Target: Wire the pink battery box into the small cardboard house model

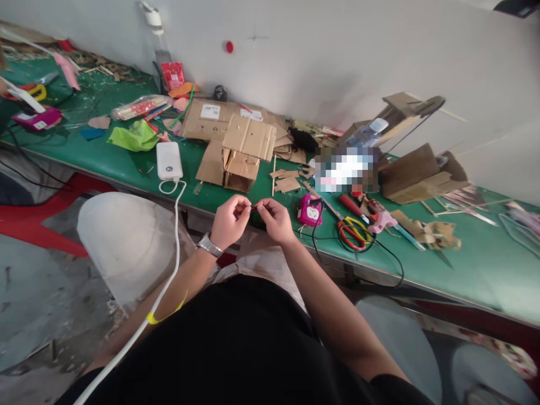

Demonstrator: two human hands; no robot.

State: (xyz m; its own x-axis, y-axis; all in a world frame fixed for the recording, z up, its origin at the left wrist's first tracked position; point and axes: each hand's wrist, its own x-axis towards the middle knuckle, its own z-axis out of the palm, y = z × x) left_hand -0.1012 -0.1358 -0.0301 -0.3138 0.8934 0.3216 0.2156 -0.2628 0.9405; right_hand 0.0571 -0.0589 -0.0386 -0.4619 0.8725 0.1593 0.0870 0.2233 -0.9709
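My left hand (230,222), with a silver watch on the wrist, and my right hand (276,221) meet over my lap, just off the front edge of the green table (139,163). Fingers and thumbs of both are pinched together on one small, thin, dark reddish piece (253,207); it is too small and too covered to tell its kind. Beyond them stands a cardboard box construction (247,140) with a flat top and an open front. A pink power socket block (310,210) sits right of my right hand.
A white power bank (169,161) with a white cable (176,242) lies left. Toward the right are scissors (353,232), a pink glue gun (382,221), a red-handled tool (353,207), a plastic bottle (367,134) and cardboard pieces (422,174). A black cord (396,264) hangs over the front edge.
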